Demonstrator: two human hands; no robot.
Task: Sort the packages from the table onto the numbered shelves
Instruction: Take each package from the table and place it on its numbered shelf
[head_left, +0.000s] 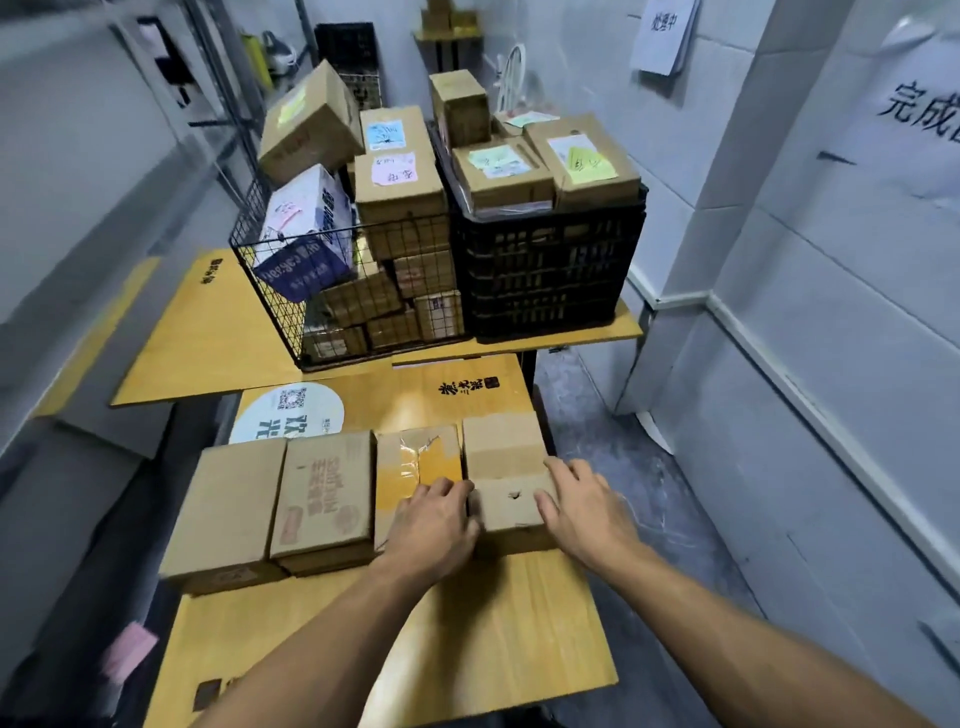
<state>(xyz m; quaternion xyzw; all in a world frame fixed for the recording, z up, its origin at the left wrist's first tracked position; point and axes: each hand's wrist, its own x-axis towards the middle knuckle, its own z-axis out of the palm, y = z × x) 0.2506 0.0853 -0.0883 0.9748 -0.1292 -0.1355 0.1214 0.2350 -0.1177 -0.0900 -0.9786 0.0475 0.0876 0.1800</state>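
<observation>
Several cardboard packages lie in a row on the yellow table (467, 649). At the right end sits a plain brown box (506, 467) with a small hole in its near flap. My left hand (434, 525) grips its left side, fingers curled at the edge. My right hand (576, 506) grips its right side, thumb on the top flap. Left of it lie a taped box (410, 462), a box with red print (324, 493) and a plain box (228, 509).
Behind stands a wire basket (270, 291) heaped with labelled packages and a black plastic crate (550, 275) topped with more boxes. Grey walls close in on both sides; paper signs (662, 34) hang on the right wall. A metal rack frame (218, 88) stands at the far left.
</observation>
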